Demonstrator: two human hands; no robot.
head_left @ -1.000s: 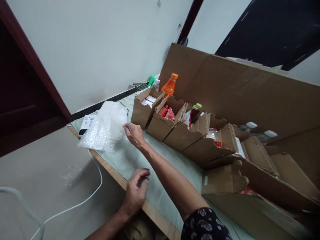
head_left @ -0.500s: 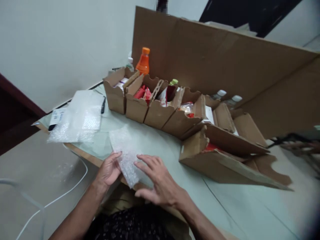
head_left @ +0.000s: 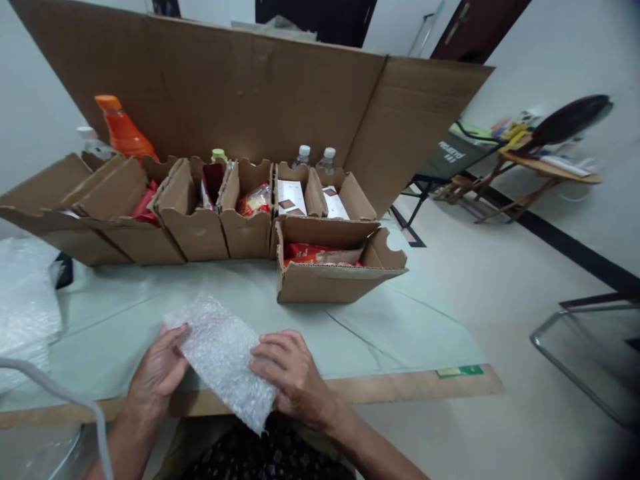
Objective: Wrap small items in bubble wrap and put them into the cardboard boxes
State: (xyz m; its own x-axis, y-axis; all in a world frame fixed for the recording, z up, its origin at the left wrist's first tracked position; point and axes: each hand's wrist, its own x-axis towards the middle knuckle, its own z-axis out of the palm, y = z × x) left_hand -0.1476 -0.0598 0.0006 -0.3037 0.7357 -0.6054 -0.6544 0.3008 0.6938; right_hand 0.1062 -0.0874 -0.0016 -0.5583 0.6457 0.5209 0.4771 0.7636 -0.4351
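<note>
A piece of bubble wrap hangs at a slant over the front edge of the table, between both hands. My left hand pinches its upper left edge, thumb and fingers closed on it. At the right edge, my right hand grips the same piece, fingers on top and the thumb hidden behind. Beyond the hands, a cardboard bin holds red packets. Farther back stands a row of cardboard bins with packets and white boxes in them.
More bubble wrap sheets lie at the table's left end, partly over a dark object. Behind the bins are an orange bottle, white-capped bottles and a tall cardboard panel. A grey cable crosses the lower left.
My view has swung to the right, bringing in the right side of the room. The right hand, spread over the bubble wrap before, is now closed on its right edge.
</note>
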